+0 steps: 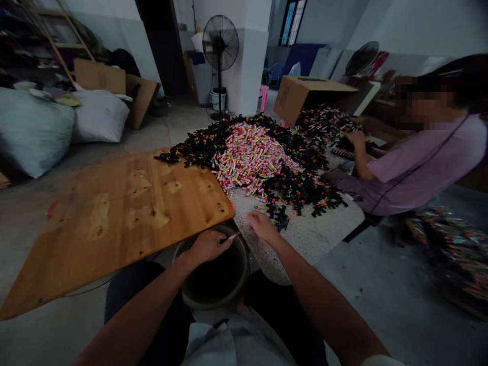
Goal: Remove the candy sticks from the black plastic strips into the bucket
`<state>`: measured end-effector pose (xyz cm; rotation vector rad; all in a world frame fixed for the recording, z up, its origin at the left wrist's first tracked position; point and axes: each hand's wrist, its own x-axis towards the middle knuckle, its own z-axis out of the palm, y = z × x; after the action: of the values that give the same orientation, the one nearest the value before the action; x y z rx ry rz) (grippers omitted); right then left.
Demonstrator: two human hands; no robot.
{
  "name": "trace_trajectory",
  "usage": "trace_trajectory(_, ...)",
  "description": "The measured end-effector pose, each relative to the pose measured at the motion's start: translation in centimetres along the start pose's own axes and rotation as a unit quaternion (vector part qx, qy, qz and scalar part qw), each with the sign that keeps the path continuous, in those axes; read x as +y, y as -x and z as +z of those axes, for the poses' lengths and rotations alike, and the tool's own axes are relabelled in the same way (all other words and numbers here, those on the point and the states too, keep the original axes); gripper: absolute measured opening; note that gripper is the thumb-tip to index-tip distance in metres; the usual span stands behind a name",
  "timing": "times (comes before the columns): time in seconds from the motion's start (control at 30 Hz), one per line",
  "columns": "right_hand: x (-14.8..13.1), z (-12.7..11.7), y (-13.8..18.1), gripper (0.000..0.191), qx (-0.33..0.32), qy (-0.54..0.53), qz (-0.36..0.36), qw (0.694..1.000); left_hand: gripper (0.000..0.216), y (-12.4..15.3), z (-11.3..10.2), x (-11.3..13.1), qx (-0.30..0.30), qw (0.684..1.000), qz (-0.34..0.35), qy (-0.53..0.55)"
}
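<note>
The left hand [208, 246] is above the round bucket [217, 306] which stands between the knees of the seated person, and its fingers are pinching a small slim piece [232, 237] with pink colour on it. This piece is over the bucket's far right rim, near the left edge of the grey speckled surface [305, 249]. The right hand [261, 225] is just beside it, over the same left edge of the surface; its fingers are curled inward, but I cannot tell if they hold something.

On the far half of the surface a big heap rises — in its middle many pink and yellow pieces [255, 157], and around them black pieces [312, 183] with orange and green spots. Some black ones lie loose toward the right corner. A wooden board [122, 213] meets the surface at its left edge.

At the right edge sits a co-worker [430, 157] in a light pinkish shirt, one hand [357, 138] near the mouth of a carton [285, 99] lying on its side, with more small pieces spilling out from it.
</note>
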<state>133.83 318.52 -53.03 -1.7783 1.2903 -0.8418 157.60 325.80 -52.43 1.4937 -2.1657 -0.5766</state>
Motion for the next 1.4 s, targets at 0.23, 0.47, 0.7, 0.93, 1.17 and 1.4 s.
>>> trace_trajectory(0.23, 2.0, -5.6, -2.5, 0.052, 0.119, 0.368, 0.169, 0.907, 0.045, 0.1, -0.5, -1.9, -0.066, 0.996, -0.026, -0.051)
trace_trajectory(0.47, 2.0, -4.6, -1.3, 0.033, 0.024, 0.438, 0.077, 0.895, 0.040, -3.6, 0.9, 2.2, -0.011, 0.995, 0.084, -0.048)
trace_trajectory(0.7, 1.9, -3.4, -0.1, 0.034, 0.021, 0.455, 0.019, 0.890, 0.039, -6.3, 3.5, 3.2, -0.022, 0.990, 0.120, -0.068)
trace_trajectory(0.93, 1.3, -2.9, -0.3, 0.030, 0.041, 0.399, 0.083, 0.912, 0.048, -7.0, 4.5, 3.7, -0.003, 0.989, 0.099, -0.108)
trace_trajectory(1.17, 0.6, -3.0, -0.5, 0.026, -0.030, 0.111, -0.047, 0.992, 0.052, -7.6, 1.6, 5.1, 0.025, 0.976, 0.173, -0.132)
trace_trajectory(1.4, 0.5, -2.1, -3.2, 0.022, 0.035, 0.158, 0.008, 0.987, 0.032, -7.1, 0.9, 3.6, 0.004, 0.995, 0.066, 0.068)
